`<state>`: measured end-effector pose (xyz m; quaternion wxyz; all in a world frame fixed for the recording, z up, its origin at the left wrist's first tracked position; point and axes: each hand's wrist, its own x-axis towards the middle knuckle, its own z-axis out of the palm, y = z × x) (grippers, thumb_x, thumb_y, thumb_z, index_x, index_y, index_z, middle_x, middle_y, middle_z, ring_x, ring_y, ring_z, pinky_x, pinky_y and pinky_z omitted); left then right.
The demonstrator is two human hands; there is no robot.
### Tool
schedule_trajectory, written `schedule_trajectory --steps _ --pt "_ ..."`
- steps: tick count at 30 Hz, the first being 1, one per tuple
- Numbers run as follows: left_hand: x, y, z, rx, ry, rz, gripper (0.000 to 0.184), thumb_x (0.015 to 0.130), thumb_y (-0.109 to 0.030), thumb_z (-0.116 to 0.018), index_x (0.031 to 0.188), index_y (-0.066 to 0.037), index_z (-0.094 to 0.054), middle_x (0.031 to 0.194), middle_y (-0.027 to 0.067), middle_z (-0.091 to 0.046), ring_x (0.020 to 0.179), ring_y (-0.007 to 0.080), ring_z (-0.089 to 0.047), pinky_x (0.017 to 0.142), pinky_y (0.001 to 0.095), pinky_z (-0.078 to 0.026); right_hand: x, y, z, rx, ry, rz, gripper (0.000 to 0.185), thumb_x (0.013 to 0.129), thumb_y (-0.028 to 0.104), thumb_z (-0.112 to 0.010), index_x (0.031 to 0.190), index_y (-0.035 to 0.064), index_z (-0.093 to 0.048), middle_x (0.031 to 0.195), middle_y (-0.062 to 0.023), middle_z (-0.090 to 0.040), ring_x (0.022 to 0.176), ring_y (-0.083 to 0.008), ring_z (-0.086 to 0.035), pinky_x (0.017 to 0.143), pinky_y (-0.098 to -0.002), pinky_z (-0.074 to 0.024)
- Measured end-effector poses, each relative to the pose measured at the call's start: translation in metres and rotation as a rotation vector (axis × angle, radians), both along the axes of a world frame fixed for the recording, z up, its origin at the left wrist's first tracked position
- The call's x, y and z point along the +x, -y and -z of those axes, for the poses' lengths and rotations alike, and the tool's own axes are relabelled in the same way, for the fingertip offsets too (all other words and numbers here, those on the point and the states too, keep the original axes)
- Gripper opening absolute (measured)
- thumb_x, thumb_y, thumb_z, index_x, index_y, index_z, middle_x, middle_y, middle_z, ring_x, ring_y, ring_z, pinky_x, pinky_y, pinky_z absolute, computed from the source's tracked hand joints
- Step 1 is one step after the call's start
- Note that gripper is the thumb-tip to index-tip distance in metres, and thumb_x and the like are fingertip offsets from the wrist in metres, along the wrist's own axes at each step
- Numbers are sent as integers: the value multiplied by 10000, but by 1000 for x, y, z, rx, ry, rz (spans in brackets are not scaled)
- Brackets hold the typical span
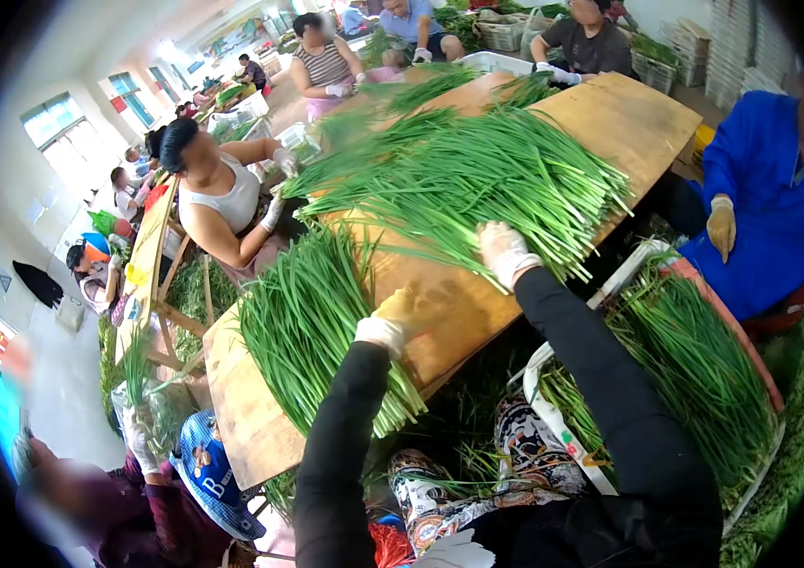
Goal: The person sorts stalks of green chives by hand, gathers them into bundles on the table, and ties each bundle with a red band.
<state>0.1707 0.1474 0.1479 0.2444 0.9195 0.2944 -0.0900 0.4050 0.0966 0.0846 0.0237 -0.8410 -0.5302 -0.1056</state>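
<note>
Long green stalks with pale ends [516, 170] lie in a wide heap across the wooden table [610, 114]. My right hand [504, 248], in a white glove, rests on the near edge of this heap, its fingers over some stalks; whether they grip is unclear. A smaller pile of stalks [303, 312] lies on the left part of the table. Just right of that pile is my left hand [391, 324], in a white glove with yellowish fingers, above the bare wood. Its fingers are blurred, and I cannot make out anything in them.
A white-rimmed basket of green stalks [686, 369] stands at my right, beside a person in blue [762, 208]. Across the table's left side sits a person in a white top [222, 194]. At lower left is a person near a blue cap [213, 469]. More people sit at the far end.
</note>
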Motion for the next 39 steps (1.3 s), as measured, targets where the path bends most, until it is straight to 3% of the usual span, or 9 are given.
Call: schedule_trajectory --steps 4,6,13,18,23,28,32,35,39 --pt "41 2 32 -662 669 -668 878 717 -435 -630 1277 80 -193 1162 244 -453 1074 294 -454 859 328 -384 -49 10 3 164 20 -191 130 787 103 -422 819 53 -537 736 -125 -556 698 -250 -574 580 -334 -482" --pt "55 -13 55 -632 702 -777 781 694 -416 -661 1161 122 -339 1054 226 -517 906 274 -523 741 335 -430 -91 35 -29 62 -502 -52 200 852 126 -350 844 2 -507 766 -151 -583 710 -260 -588 589 -353 -487" --pt "90 -11 60 -186 385 -922 857 652 -426 -690 1191 131 -326 1209 222 -423 1033 247 -490 782 323 -429 -23 98 -11 329 -252 -226 214 817 166 -433 861 0 -562 721 -152 -570 654 -302 -549 605 -400 -441" --pt "116 13 36 -132 269 -967 1226 511 -509 -744 1292 93 -17 1255 224 -362 1159 294 -385 940 310 -342 -47 45 39 425 -1229 -43 249 834 172 -387 873 -1 -561 869 -237 -561 824 -362 -537 713 -388 -441" --pt "89 -11 38 70 94 -884 1161 472 -378 -802 1290 71 -112 1204 195 -415 1074 284 -466 876 298 -407 -95 32 36 290 -867 -517 220 807 169 -427 932 72 -581 940 -182 -583 882 -317 -556 779 -357 -438" --pt "68 -30 61 129 131 -848 864 521 -232 -779 1197 60 -325 1114 223 -480 1016 296 -505 836 308 -433 -17 39 -11 -60 -114 -265 239 860 139 -342 984 125 -546 764 -82 -601 664 -263 -593 532 -368 -493" --pt "37 -44 53 -292 335 -855 624 568 -192 -741 1070 51 -461 1015 179 -548 892 278 -551 742 312 -463 63 25 18 494 -1372 -287 446 837 242 -528 1233 72 -412 1148 -42 -526 971 -115 -488 839 -250 -378" --pt "16 -19 18 -1284 827 -919 148 726 -110 -622 831 -23 -564 634 78 -548 577 162 -542 566 276 -467 67 20 7 378 -1601 -93 552 789 381 -578 1193 30 -440 1140 -77 -522 948 -106 -505 803 -254 -394" --pt "18 27 -3 -1205 1135 -541 289 735 -107 -622 995 -24 -529 783 68 -561 654 167 -547 598 289 -471 -18 37 -50 160 -1796 -451 820 698 599 -547 1255 34 -341 1133 -106 -505 993 -179 -495 820 -303 -409"
